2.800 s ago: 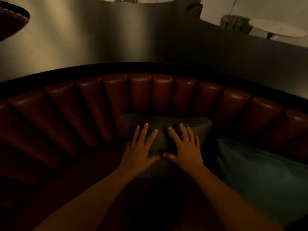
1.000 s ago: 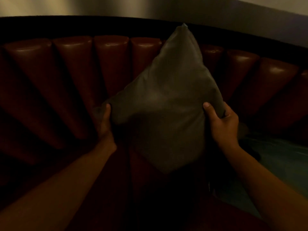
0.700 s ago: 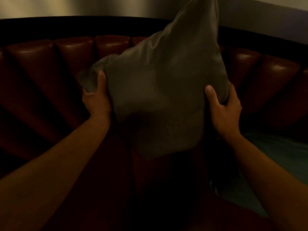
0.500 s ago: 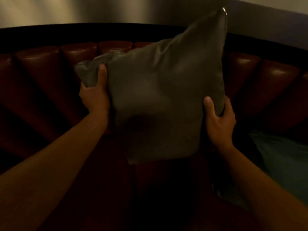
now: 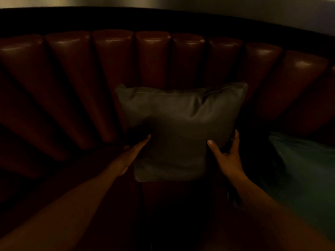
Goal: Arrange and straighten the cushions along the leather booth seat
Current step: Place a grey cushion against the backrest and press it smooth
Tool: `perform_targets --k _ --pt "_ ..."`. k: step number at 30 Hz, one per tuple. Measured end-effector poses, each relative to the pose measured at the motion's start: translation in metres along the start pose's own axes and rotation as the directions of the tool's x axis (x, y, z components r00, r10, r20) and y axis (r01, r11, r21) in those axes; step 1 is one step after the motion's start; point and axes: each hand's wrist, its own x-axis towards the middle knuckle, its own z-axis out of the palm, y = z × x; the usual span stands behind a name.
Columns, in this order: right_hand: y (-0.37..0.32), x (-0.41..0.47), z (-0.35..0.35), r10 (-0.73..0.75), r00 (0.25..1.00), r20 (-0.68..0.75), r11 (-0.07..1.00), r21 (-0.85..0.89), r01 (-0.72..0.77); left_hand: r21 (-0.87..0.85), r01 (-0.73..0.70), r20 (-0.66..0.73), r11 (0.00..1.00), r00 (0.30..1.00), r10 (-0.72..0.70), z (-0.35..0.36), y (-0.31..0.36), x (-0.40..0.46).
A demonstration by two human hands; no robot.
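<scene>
A grey leather cushion (image 5: pixel 181 124) stands upright on the seat, its back against the dark red channelled backrest (image 5: pixel 152 57) of the curved booth. My left hand (image 5: pixel 129 156) is at the cushion's lower left edge, thumb on the front and fingers hidden in shadow behind it. Along the lower right edge, my right hand (image 5: pixel 226 156) pinches the cushion with the thumb in front and fingers wrapped behind. A teal cushion (image 5: pixel 304 169) lies flatter on the seat to the right, a dark gap apart from the grey one.
The booth seat (image 5: pixel 87 178) curves away to the left in deep shadow. A black ledge (image 5: pixel 163 17) tops the backrest, with a pale wall above it. The light is very dim.
The grey cushion was pressed flat, then lifted and turned in the air by both hands. It now rests square and upright against the backrest, and my hands have slid to its lower edges.
</scene>
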Motion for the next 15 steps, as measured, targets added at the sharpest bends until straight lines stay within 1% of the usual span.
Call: perform_targets --k 2,3,5,7,9,11,13,14,15 --pt "-0.004 0.002 -0.002 -0.018 1.000 0.003 1.000 0.008 0.018 0.036 0.007 0.011 0.999 1.000 -0.007 0.005 0.000 0.002" --pt "-0.004 0.001 -0.003 -0.035 0.999 -0.020 0.999 0.007 0.035 0.049 0.005 0.006 0.999 1.000 -0.005 0.007 0.000 0.003" --pt "-0.001 -0.004 -0.005 -0.058 0.991 -0.122 0.998 0.005 0.059 0.098 0.006 0.000 0.995 1.000 -0.006 0.009 -0.007 0.007" --pt "0.005 -0.009 -0.007 -0.062 0.977 -0.204 0.998 -0.016 0.060 0.161 0.000 0.034 0.987 0.999 -0.006 0.013 -0.008 0.008" --pt "0.011 -0.010 -0.010 -0.039 0.978 -0.204 0.999 -0.046 0.030 0.195 0.006 0.036 0.981 0.999 -0.014 0.018 -0.008 0.011" --pt "0.010 -0.007 -0.009 -0.032 0.982 -0.186 0.996 -0.085 0.017 0.210 0.027 0.008 0.977 1.000 -0.029 0.022 -0.008 0.017" --pt "0.007 -0.001 -0.009 -0.015 0.985 -0.169 0.995 -0.103 -0.002 0.234 0.052 0.017 0.971 0.998 -0.058 0.025 -0.001 0.016" --pt "0.005 -0.001 -0.010 -0.003 0.987 -0.158 0.995 -0.097 -0.012 0.234 0.045 0.015 0.971 0.999 -0.050 0.027 0.001 0.015" --pt "0.004 -0.002 -0.011 0.004 0.989 -0.146 0.996 -0.088 -0.017 0.204 0.013 -0.009 0.979 1.000 -0.011 0.030 0.002 0.012"
